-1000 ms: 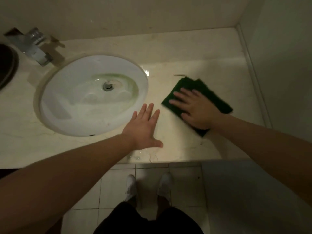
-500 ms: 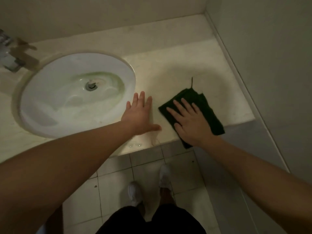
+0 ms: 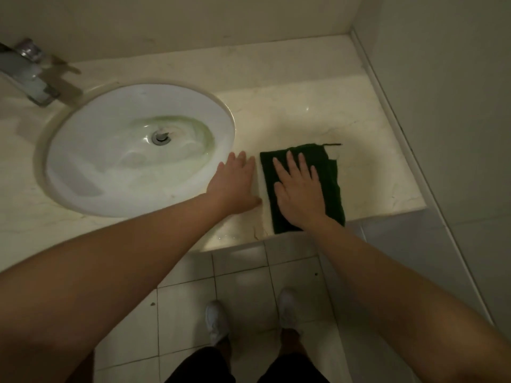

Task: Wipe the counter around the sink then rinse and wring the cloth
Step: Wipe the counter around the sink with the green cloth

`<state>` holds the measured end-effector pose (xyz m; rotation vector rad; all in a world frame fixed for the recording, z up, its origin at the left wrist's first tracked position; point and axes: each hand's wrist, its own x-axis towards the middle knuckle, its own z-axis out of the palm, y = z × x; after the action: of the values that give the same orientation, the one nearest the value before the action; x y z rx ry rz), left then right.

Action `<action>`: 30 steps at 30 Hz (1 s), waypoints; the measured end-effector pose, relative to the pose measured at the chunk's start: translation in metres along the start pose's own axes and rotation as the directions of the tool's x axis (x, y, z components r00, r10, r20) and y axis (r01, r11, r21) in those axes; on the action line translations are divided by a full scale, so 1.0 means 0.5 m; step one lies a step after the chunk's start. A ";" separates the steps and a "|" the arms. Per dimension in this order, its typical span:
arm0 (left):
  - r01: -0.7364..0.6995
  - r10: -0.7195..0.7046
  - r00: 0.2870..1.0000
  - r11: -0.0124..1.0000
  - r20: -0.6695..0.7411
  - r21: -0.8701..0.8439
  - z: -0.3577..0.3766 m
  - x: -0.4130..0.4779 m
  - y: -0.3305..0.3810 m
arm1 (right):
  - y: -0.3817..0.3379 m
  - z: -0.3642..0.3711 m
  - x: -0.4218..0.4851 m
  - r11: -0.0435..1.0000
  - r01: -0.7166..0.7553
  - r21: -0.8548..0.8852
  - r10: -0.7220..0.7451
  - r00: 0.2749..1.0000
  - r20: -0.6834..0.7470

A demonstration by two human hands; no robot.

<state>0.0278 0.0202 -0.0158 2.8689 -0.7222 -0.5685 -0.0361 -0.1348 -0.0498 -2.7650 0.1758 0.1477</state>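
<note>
A dark green cloth (image 3: 333, 183) lies flat on the pale marble counter (image 3: 318, 114), just right of the white oval sink (image 3: 96, 150) and reaching the counter's front edge. My right hand (image 3: 298, 194) presses flat on the cloth with fingers spread, covering its middle. My left hand (image 3: 235, 183) rests palm down on the bare counter between the sink rim and the cloth, holding nothing. The two hands are side by side with a narrow gap between them. Greenish water stains ring the drain (image 3: 159, 137).
A chrome faucet (image 3: 25, 73) stands at the back left of the sink. A wall (image 3: 442, 106) closes the counter's right end and another runs along the back. Below the front edge are floor tiles and my white shoes (image 3: 217, 322).
My right hand has slid the cloth left and toward the front edge, closer to my left hand, and the cloth now lies straighter. My left hand stayed by the sink rim.
</note>
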 end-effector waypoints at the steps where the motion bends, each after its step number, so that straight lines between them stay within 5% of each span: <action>1: 0.044 -0.054 0.991 0.996 -0.123 -0.081 -0.009 -0.009 0.020 | 0.018 -0.024 -0.004 0.985 0.008 0.171 -0.006 1.000 -0.012; 4: -0.063 -0.020 0.938 0.971 -0.345 -0.229 -0.007 0.006 0.167 | 0.110 -0.083 -0.016 0.952 -0.062 0.298 0.129 0.969 -0.213; 6: -0.137 0.099 0.964 0.981 -0.247 -0.141 0.032 0.042 0.272 | 0.188 -0.087 -0.013 0.969 -0.199 0.150 0.225 0.956 -0.186; 8: -0.065 0.057 0.991 0.995 -0.122 -0.069 0.087 0.070 0.313 | 0.237 -0.070 -0.008 0.974 -0.218 0.055 0.224 0.965 -0.137; 17: 0.082 -0.077 0.985 0.996 -0.154 0.028 0.126 0.019 0.215 | 0.258 -0.045 -0.016 0.985 -0.137 -0.105 0.118 0.978 -0.171; 20: 0.101 -0.112 0.977 0.992 -0.179 -0.072 0.121 -0.022 0.144 | 0.224 -0.042 -0.014 0.977 -0.171 -0.126 0.156 0.981 -0.117; 23: 0.167 -0.169 0.974 0.986 -0.148 -0.027 0.115 -0.008 0.162 | 0.167 -0.023 0.002 0.989 -0.044 -0.139 0.031 0.995 -0.094; 30: 0.001 -0.001 0.991 1.000 -0.133 0.003 0.121 0.010 0.191 | 0.150 -0.006 0.017 0.984 -0.071 -0.164 0.054 0.993 -0.104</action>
<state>-0.0326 -0.0679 -0.0531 2.8765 -0.7013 -0.3715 -0.0381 -0.2060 -0.0745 -2.9380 0.2888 0.0432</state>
